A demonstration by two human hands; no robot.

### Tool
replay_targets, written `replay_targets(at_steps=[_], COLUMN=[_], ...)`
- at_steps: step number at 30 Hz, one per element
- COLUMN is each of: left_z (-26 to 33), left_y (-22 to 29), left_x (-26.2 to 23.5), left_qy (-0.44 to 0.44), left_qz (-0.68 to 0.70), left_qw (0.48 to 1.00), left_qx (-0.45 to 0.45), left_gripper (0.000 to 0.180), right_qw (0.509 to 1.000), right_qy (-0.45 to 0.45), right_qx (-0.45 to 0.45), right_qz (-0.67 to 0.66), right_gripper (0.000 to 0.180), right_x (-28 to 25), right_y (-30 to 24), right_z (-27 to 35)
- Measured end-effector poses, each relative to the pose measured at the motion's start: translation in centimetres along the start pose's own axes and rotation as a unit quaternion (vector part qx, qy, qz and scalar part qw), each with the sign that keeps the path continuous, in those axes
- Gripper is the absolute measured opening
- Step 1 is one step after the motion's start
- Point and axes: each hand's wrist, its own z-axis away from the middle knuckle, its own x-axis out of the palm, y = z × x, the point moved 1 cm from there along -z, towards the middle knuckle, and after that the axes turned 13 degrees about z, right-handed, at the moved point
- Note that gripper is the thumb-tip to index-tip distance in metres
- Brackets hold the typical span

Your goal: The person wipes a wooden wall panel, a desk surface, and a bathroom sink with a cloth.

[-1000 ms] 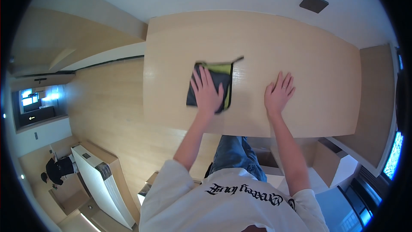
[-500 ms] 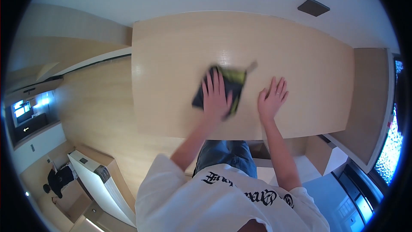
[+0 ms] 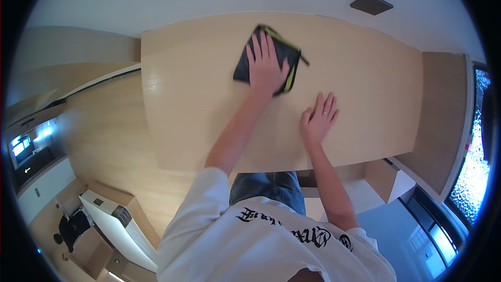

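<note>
A folded dark grey cloth (image 3: 286,52) with yellow-green edges lies on the light wood desktop (image 3: 198,52), toward its far side. A short dark loop sticks out from the cloth's right corner. My left hand (image 3: 267,70) presses flat on top of it, palm down, fingers stretched out and a little apart. My right hand (image 3: 320,120), a ring on one finger, rests on the bare wood to the right of the cloth and nearer to me. Its fingers are spread and hold nothing.
A pale wall with a dark square plate (image 3: 371,4) rises behind the desktop. Wooden side panels (image 3: 442,99) bound it at the right, near a bright window. At lower left stand a white mattress-like slab (image 3: 117,224) and a person in dark clothes (image 3: 74,228).
My left hand has slid the cloth away from me, toward the desktop's far edge, and the left arm now reaches out straighter. My right hand stays resting on the wood.
</note>
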Motion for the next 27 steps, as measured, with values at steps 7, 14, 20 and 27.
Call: replay_targets(at_steps=[7, 14, 20, 27], left_z=[-6.4, 4.7, 21.7, 14.1], left_y=[0.0, 3.5, 10.8, 10.3], left_x=[3.0, 1.5, -1.1, 2.1], left_qy=[0.039, -0.021, -0.158, -0.085], left_qz=[-0.055, 0.001, 0.017, -0.006], left_qw=[0.996, 0.999, 0.987, 0.993], left_qx=[-0.051, -0.049, -0.029, -0.082], left_gripper=[0.077, 0.074, 0.080, 0.081], right_qw=[1.000, 0.997, 0.952, 0.979], right_qy=[-0.010, -0.015, 0.086, 0.084], right_qx=[0.005, -0.004, 0.014, 0.157], right_qz=[-0.020, -0.077, -0.294, -0.096], right_gripper=[0.055, 0.058, 0.059, 0.056], right_x=[-0.3, 1.3, -0.3, 0.4], right_y=[-0.6, 0.7, 8.0, 26.7], right_z=[-0.2, 0.2, -0.1, -1.9])
